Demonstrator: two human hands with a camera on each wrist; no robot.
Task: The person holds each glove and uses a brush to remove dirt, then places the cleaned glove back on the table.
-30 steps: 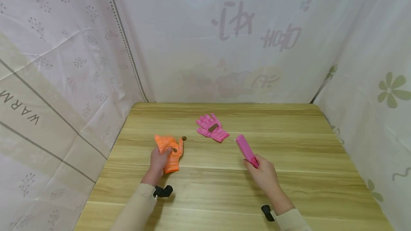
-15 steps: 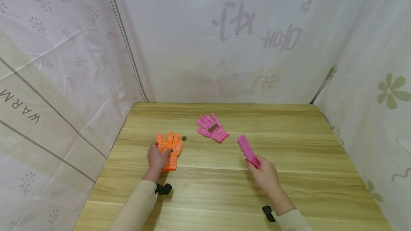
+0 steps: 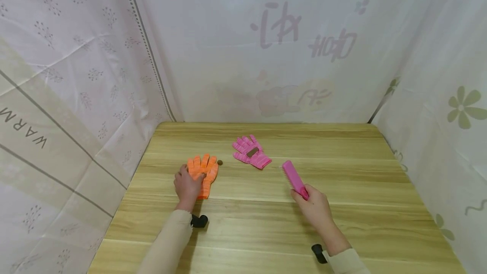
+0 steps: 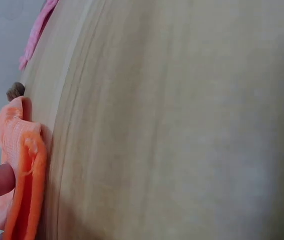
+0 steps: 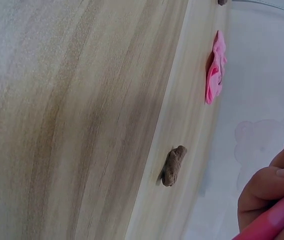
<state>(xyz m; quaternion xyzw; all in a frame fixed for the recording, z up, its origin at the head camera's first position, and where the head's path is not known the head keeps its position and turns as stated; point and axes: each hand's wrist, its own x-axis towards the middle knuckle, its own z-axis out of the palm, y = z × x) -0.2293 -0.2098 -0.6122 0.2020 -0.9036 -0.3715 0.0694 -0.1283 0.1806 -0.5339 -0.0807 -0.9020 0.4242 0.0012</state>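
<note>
My left hand (image 3: 188,187) lies at the left side of an orange knit glove (image 3: 205,166), thumb on its palm and fingers by its edge. It pinches the glove there. A small brown spot (image 3: 204,175) shows on the glove by my thumb tip; its kind is unclear. In the left wrist view a digit presses the glove (image 4: 16,135) beside its open cuff. My right hand (image 3: 313,208) grips a pink comb (image 3: 293,176) by its handle, teeth facing left, above the table. In the right wrist view curled fingers (image 5: 277,185) wrap the pink handle (image 5: 277,217).
A pink knit glove (image 3: 262,160) with a brown patch (image 3: 253,152) lies mid-table toward the back. One brown lump (image 3: 220,162) sits right of the orange glove's fingers. Another brown lump (image 5: 173,166) appears in the right wrist view. Patterned cloth (image 3: 228,54) hangs around the table.
The orange glove's bunched, folded fingers now lie spread out toward the back. My left hand has shifted slightly back and right with the glove. The right hand and comb have barely moved.
</note>
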